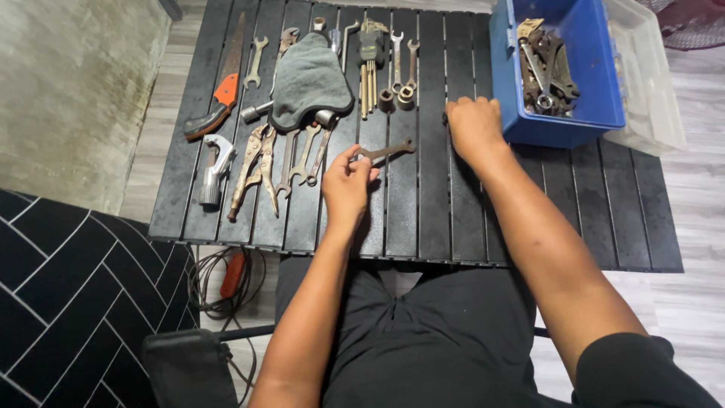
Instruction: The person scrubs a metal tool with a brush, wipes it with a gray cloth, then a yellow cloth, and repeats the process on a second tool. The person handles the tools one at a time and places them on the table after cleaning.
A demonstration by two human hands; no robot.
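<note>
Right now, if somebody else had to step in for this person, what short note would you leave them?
Left hand: pinching one end of a rusty wrench lying on the black slatted table.
Right hand: resting knuckles-down on the table beside the blue bin, holding nothing that shows.
Done: a saw, pliers, wrenches and hex keys lie in rows at the table's left, partly under a grey cloth.
Left: more rusty tools sit in the bin.

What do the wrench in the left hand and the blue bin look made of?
Wrench: likely steel, dull grey-brown with a tarnished, possibly rusty surface. Blue bin: looks like moulded plastic, with smooth, slightly glossy walls and uniform colour. The left hand grips the wrench's end.
</note>
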